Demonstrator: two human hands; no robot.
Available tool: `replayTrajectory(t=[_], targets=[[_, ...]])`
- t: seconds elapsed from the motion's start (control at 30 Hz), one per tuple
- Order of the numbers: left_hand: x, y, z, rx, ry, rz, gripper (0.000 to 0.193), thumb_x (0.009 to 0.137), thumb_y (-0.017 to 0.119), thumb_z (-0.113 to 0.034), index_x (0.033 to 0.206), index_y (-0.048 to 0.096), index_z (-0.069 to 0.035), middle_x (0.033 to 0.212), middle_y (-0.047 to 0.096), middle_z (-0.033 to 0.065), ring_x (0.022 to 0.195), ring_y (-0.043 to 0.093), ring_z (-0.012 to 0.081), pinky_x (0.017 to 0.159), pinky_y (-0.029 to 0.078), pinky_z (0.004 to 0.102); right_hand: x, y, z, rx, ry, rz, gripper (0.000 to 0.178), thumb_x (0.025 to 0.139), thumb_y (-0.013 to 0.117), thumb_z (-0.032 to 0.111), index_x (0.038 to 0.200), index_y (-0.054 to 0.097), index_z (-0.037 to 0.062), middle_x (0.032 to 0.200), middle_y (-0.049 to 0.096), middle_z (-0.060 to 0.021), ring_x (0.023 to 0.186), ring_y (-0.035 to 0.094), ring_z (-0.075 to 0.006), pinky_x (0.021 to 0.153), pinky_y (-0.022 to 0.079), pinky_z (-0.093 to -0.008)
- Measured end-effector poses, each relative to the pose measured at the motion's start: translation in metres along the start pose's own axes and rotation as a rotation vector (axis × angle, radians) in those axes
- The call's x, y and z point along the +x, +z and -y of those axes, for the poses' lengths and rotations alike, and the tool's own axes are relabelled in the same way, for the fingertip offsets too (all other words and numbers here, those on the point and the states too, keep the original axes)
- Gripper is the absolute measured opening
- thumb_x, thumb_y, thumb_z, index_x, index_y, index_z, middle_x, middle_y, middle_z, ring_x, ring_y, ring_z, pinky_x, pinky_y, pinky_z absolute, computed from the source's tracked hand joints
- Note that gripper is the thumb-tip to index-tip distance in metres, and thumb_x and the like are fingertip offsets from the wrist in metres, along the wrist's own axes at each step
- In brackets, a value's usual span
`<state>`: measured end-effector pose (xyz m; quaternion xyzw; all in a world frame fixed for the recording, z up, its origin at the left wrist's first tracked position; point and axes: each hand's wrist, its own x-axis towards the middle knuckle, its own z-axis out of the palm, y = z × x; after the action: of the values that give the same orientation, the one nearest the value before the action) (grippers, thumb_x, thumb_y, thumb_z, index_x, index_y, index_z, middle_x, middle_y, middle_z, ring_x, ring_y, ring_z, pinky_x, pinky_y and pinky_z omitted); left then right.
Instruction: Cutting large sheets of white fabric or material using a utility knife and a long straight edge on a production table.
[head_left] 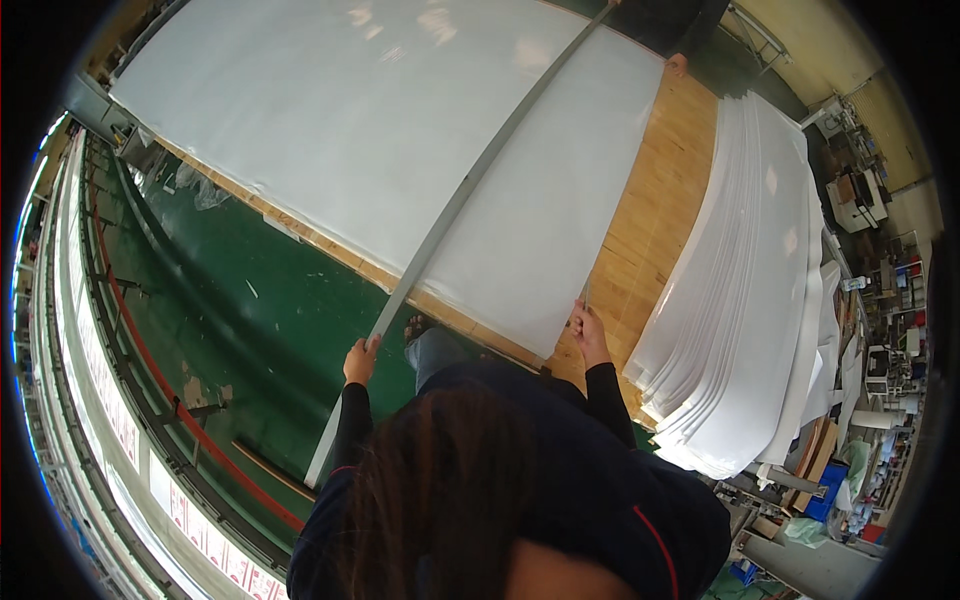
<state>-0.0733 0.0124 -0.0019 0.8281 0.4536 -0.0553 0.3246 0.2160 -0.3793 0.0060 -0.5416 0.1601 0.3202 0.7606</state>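
Observation:
A long grey metal straightedge (465, 190) lies slantwise across a large white sheet (340, 130) and juts out past the table's near edge. My left hand (360, 362) is closed around it, just off the near edge. By the sheet's right edge, over the bare wood, my right hand (588, 332) is closed, with the fingers curled. Something thin and narrow sticks up from it, too small to name. Across the table, a co-worker's hand (678, 64) rests at the sheet's far right corner. Another hand is at the straightedge's far end.
The sheet covers most of a wooden table (655, 185). To the right lies a fanned stack of white sheets (740, 270). On the left, a red rail (135, 330) runs along the green floor (270, 290). Cluttered shelves (885, 370) stand at the far right.

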Motion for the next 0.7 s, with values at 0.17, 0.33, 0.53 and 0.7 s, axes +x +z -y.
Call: replayTrajectory(t=[0.17,0.33,0.53,0.7], targets=[[-0.002,0.001,0.003,-0.018,-0.018,-0.018,0.066,0.079,0.039,-0.060,0.101,0.056,0.000,0.083,0.061,0.0190,0.083,0.058,0.0346,0.074,0.043,0.0424,0.010,-0.007,0.009,-0.538,-0.150,-0.086,0.026,0.085,0.048,0.024,0.102,0.052,0.0045,0.059,0.049,-0.0009,0.043,0.043,-0.0075,0.039,0.036,-0.0214],[0.002,0.004,0.011,0.023,-0.022,0.005,0.066,0.080,0.038,-0.060,0.101,0.056,0.000,0.088,0.060,0.0202,0.084,0.058,0.0346,0.075,0.043,0.0422,0.013,0.011,0.012,-0.499,-0.161,-0.068,0.027,0.086,0.046,0.027,0.098,0.056,0.0055,0.059,0.047,0.0010,0.045,0.045,-0.0076,0.038,0.035,-0.0224],[0.001,0.001,0.011,-0.013,-0.045,0.040,0.067,0.080,0.039,-0.060,0.106,0.055,0.000,0.093,0.060,0.0210,0.085,0.058,0.0342,0.077,0.043,0.0411,0.012,0.015,-0.003,-0.351,-0.043,0.094,0.027,0.089,0.045,0.025,0.107,0.053,0.0072,0.057,0.042,0.0034,0.043,0.039,-0.0062,0.039,0.033,-0.0209],[0.003,0.000,0.007,-0.022,-0.031,0.009,0.069,0.079,0.039,-0.061,0.108,0.054,0.000,0.092,0.060,0.0205,0.084,0.060,0.0324,0.078,0.043,0.0402,0.007,0.024,-0.004,-0.293,-0.072,0.189,0.027,0.091,0.043,0.025,0.107,0.053,0.0067,0.054,0.035,0.0056,0.040,0.030,-0.0039,0.037,0.025,-0.0192]])
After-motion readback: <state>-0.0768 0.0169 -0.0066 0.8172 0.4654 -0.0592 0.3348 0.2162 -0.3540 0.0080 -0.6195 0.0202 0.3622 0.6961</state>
